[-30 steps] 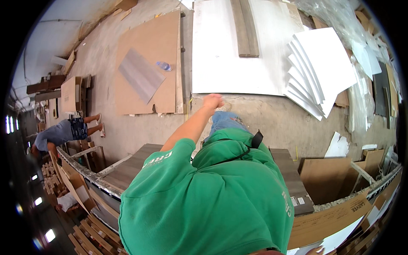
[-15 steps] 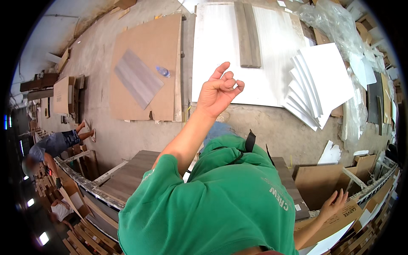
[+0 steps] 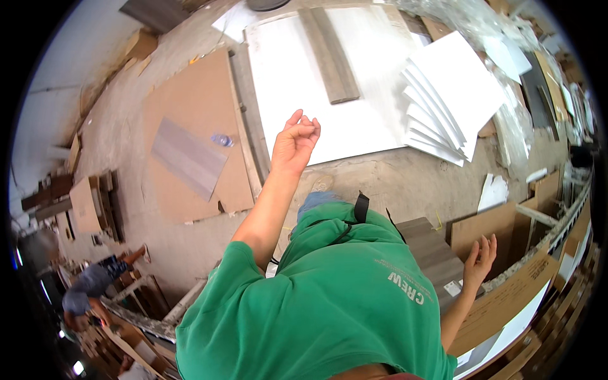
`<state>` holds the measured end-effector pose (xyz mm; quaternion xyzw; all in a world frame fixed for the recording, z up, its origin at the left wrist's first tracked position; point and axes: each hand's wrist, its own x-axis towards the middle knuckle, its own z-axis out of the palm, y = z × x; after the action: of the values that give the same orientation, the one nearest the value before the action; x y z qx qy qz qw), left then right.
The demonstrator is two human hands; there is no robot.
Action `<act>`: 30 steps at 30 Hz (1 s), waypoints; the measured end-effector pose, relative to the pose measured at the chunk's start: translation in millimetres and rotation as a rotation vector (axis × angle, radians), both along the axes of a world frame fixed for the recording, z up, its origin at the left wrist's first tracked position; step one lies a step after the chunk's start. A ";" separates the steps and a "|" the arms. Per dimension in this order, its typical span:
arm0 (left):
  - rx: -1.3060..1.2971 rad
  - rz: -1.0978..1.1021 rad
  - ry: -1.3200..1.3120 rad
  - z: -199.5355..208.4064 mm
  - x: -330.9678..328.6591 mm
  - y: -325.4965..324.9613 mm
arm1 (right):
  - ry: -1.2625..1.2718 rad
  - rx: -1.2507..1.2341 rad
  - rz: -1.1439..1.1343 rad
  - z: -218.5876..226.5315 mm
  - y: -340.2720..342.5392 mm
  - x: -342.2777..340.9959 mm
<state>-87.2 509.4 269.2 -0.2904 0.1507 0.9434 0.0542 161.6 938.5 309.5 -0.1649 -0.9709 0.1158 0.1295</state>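
My left hand (image 3: 294, 144) is raised in front of me, its fingers loosely bent and nothing visible in them. It appears over the near left corner of a large white board (image 3: 278, 82), touching nothing that I can see. On that board lies a narrow stack of grey-brown wood-look planks (image 3: 330, 60). Off to the right, my right hand (image 3: 479, 259) hangs with fingers spread, holding nothing. Closest to it are a grey-brown wood-look panel (image 3: 425, 244) with a white label, a brown board (image 3: 481, 231) and a long cardboard carton (image 3: 506, 304).
White sheets (image 3: 465, 82) are fanned out at the right, beside clear plastic wrap (image 3: 513, 145). At left, a brown board (image 3: 174, 88) carries a grey wood-look panel (image 3: 190, 158) and a plastic bottle (image 3: 221, 139). Another person (image 3: 95, 282) bends over a metal frame at far left.
The view has turned and moved. My left hand has dropped lower and its fingers have drawn closer together. My right hand has come up, fingers still spread.
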 end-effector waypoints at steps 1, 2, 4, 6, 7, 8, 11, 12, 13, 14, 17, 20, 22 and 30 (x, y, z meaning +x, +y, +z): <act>-0.026 -0.043 0.005 -0.7 -2.9 3.6 | -0.004 -0.011 -0.027 1.6 -7.6 0.9; -0.048 -0.074 0.000 -2.4 -5.4 7.7 | -0.004 -0.022 -0.054 -0.3 -8.7 6.2; -0.087 -0.138 0.001 -4.7 -13.7 17.0 | 0.004 -0.038 -0.109 -7.3 -11.2 17.3; -0.103 -0.186 -0.001 -2.2 -16.9 28.6 | -0.016 -0.086 -0.199 -11.1 -13.2 31.1; -0.090 -0.201 0.004 -6.1 -18.2 31.8 | -0.011 -0.083 -0.210 -15.1 -13.0 38.8; -0.077 -0.215 0.008 -9.3 -20.0 36.0 | -0.007 -0.079 -0.221 -18.5 -12.7 46.2; -0.057 -0.235 0.003 -11.1 -24.7 45.8 | 0.022 -0.114 -0.274 -33.4 -16.9 68.9; -0.058 -0.239 -0.009 -10.0 -25.3 50.3 | 0.036 -0.127 -0.294 -36.6 -18.9 74.5; -0.085 -0.237 -0.016 -5.1 -26.2 55.6 | 0.029 -0.151 -0.314 -38.1 -21.1 78.4; -0.103 -0.243 0.006 -4.1 -26.8 58.5 | 0.022 -0.175 -0.335 -38.6 -25.3 80.9; -0.161 -0.276 0.041 -5.3 -30.0 66.7 | 0.013 -0.248 -0.385 -40.6 -33.0 88.6; -0.286 -0.431 0.126 -15.3 -30.8 76.9 | 0.083 -0.284 -0.413 -61.5 -30.5 103.1; -0.620 -0.608 0.180 -16.4 -24.3 94.5 | 0.107 -0.231 -0.396 -77.7 -30.7 111.3; -2.216 -1.032 0.871 -123.2 36.9 131.0 | -0.009 -0.484 -0.440 -134.5 -41.2 136.1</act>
<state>-50.3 640.4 146.0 0.2395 0.9451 0.2040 0.0885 297.7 897.3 175.1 -0.3974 -0.8568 0.3118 0.1042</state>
